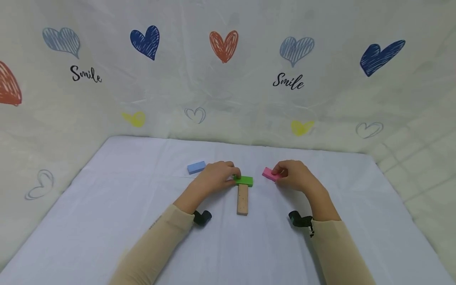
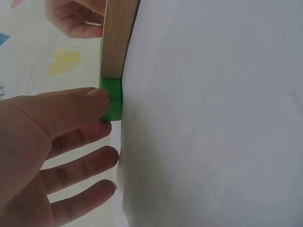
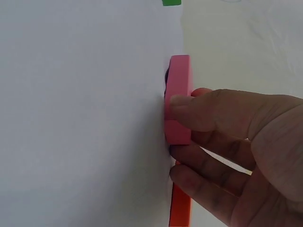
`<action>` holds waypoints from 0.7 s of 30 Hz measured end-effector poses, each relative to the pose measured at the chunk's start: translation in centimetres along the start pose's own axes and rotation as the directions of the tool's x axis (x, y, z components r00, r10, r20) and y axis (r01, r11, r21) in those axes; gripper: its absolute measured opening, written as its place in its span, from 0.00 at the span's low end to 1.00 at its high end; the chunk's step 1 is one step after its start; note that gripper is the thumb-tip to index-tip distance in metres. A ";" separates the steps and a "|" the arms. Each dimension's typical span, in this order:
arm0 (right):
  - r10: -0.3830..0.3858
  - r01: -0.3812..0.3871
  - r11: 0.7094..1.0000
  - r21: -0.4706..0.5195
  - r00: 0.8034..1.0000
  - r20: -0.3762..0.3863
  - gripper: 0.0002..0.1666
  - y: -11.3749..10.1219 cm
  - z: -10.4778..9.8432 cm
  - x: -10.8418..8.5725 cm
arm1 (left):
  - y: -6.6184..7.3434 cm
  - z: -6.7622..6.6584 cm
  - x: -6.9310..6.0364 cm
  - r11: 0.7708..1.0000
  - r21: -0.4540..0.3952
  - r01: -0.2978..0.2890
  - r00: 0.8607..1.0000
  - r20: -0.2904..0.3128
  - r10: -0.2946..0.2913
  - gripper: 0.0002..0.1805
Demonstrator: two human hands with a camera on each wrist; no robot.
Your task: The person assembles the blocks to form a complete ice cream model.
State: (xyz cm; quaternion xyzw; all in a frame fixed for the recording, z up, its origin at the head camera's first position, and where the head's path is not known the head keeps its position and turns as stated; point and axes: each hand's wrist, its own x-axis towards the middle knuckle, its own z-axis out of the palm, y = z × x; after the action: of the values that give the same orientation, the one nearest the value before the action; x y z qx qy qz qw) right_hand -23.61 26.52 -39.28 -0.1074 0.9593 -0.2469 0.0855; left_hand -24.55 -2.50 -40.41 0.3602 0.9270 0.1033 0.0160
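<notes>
My left hand (image 1: 216,176) pinches the green block (image 1: 246,181) at its left end, thumb on the near side and a finger behind, the other fingers spread apart. My right hand (image 1: 293,174) holds the pink block (image 1: 269,174) between thumb and fingers, to the right of the green block and apart from it. A plain wooden block (image 1: 242,200) runs from the green block toward me, its far end touching it. The blue block (image 1: 196,168) lies left of the green block, beyond my left hand. Farther from the green block than the pink one, an orange block (image 3: 180,208) shows under my right fingers. Behind the green block, past the white cloth (image 1: 249,249), hangs a heart-printed backdrop (image 1: 249,95).
</notes>
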 end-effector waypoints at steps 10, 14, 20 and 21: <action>0.006 -0.006 1.000 -0.012 1.000 -0.015 0.22 -0.7 0.7 0.4 | -0.2 0.0 0.0 1.000 0.000 0.000 1.000 -0.002 0.000 0.09; 0.001 -0.001 1.000 -0.014 1.000 -0.022 0.22 -0.9 0.9 0.5 | -0.2 0.1 0.0 1.000 0.002 -0.004 1.000 -0.008 0.004 0.09; -0.013 0.011 0.999 -0.042 0.999 -0.034 0.22 -1.4 1.1 0.5 | -0.2 0.2 0.1 1.000 0.008 -0.006 1.000 -0.012 0.006 0.09; -0.015 0.013 0.999 -0.048 0.999 -0.035 0.22 -1.5 1.1 0.5 | -0.2 0.2 0.1 1.000 0.010 -0.005 1.000 -0.011 0.005 0.09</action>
State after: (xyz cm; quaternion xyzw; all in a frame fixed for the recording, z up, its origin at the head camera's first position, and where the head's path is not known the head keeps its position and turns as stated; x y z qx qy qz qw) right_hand -23.57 24.63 -39.59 -0.1117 0.9655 -0.2263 0.0642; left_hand -24.71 -2.53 -40.66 0.3620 0.9267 0.1008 0.0088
